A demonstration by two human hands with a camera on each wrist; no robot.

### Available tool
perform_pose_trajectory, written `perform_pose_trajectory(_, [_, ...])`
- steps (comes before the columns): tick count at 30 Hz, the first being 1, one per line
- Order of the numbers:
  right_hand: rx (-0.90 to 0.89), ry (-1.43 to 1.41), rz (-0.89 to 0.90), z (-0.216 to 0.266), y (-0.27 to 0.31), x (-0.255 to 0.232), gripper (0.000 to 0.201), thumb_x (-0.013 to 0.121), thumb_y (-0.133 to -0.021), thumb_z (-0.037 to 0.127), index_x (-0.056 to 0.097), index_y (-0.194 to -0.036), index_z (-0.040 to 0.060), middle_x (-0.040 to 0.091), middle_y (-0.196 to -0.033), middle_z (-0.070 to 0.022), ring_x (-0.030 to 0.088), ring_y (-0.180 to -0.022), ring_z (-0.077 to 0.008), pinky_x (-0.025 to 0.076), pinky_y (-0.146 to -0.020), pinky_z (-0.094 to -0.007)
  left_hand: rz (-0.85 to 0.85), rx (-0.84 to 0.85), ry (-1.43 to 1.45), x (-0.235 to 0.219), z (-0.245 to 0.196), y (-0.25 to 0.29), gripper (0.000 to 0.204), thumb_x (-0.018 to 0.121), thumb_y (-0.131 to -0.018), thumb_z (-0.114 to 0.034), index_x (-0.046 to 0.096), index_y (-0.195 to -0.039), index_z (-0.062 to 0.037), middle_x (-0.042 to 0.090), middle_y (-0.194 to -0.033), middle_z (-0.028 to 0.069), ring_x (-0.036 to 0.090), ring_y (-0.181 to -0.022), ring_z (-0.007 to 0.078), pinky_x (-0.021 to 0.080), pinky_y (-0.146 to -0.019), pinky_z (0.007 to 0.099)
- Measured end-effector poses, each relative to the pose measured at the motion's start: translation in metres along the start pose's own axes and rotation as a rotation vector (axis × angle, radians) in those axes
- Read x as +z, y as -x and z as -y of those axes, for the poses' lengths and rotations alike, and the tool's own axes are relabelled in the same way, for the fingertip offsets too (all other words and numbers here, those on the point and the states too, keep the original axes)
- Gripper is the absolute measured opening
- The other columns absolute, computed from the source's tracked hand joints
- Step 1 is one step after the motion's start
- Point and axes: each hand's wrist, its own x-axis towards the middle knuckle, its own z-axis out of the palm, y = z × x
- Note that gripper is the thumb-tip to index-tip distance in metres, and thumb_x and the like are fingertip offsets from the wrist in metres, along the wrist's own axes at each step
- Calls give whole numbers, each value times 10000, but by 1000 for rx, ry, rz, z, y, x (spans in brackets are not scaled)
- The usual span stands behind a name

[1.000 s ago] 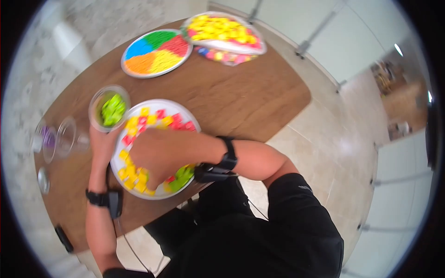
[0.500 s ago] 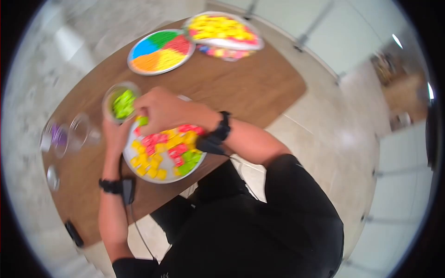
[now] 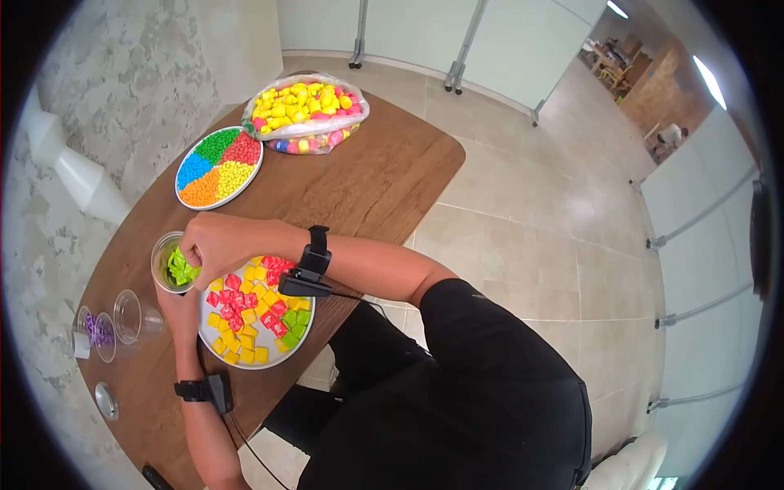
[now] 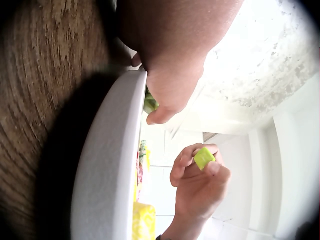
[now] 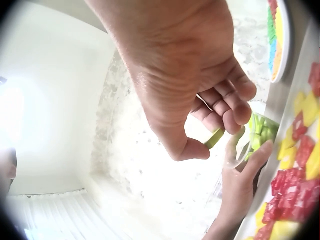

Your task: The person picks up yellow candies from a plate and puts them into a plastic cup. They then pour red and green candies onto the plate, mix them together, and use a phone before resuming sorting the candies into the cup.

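Note:
My left hand [image 3: 178,306] grips a clear plastic cup [image 3: 155,263] at the left of the plate. Small green square candies [image 5: 263,134] lie inside the cup. My right hand [image 3: 224,245] is over the cup's rim, partly covering its mouth in the head view. Between its thumb and fingertips it pinches one green candy [image 4: 204,158], held above the cup's opening in the wrist views. Beside the cup stands a white plate [image 4: 107,165] with yellow candies [image 3: 247,343], red candies [image 3: 233,300] and a few green candies [image 3: 296,325].
Farther back are a round tray [image 3: 181,202] of small colored pieces sorted by color and a plastic bag [image 3: 304,110] of yellow and pink pieces. Clear cups [image 3: 126,317], one holding purple bits [image 3: 101,329], and a round lid [image 3: 106,402] stand near the table's left edge.
My right hand has come off the plate's candies and moved left to the cup, now with a green candy. The left hand still holds the cup. The head view has turned and shifted.

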Motion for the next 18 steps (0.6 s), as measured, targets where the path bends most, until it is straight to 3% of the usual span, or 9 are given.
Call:
perform_pose_trajectory(8, [-13,-75,-119,-15,-1,9,311,882,-608,182,634,-658,-1,650,-624,-116,632,-548,-235,504,-545,-364,-1,-50,75,2,-2,1,805,881,-789,-94,473,-1476,-3,581,-1430,132,562,-1324,232,419,-1150,385])
perform_pose_trajectory(10, [146,-94,-82,-10,7,5,315,905,-631,174,648,-715,13,657,-649,-95,631,-577,-183,500,-551,-345,-21,-58,110,4,-7,1,808,893,-777,-99,486,-1470,-17,591,-1423,131,577,-1307,231,441,-1133,384])
perform_pose_trajectory(12, [143,-105,-135,-11,10,7,318,918,-672,168,651,-775,31,653,-686,-53,621,-633,-123,499,-574,-316,-14,-120,28,2,-10,2,802,895,-771,-101,497,-1463,-29,604,-1413,128,592,-1287,228,462,-1115,383])
perform_pose_trajectory(14, [232,-216,-92,-17,13,13,293,911,-718,119,647,-808,32,632,-723,-14,608,-705,-86,500,-618,-282,-42,-44,-29,2,-1,2,824,903,-749,-108,498,-1463,-35,615,-1407,147,604,-1301,258,476,-1106,397])
perform_pose_trajectory(15, [148,-68,-110,-14,12,12,263,909,-742,105,678,-844,31,652,-746,-4,610,-715,-69,498,-624,-270,-52,44,-77,1,17,3,832,904,-736,-108,501,-1461,-40,616,-1404,157,603,-1312,283,472,-1112,407])
perform_pose_trajectory(18, [243,-259,-138,2,8,9,234,905,-775,111,711,-862,12,671,-747,-9,590,-682,-54,474,-605,-236,-84,52,-62,1,3,1,852,917,-718,-153,500,-1455,-53,618,-1383,164,587,-1313,335,471,-1101,429])
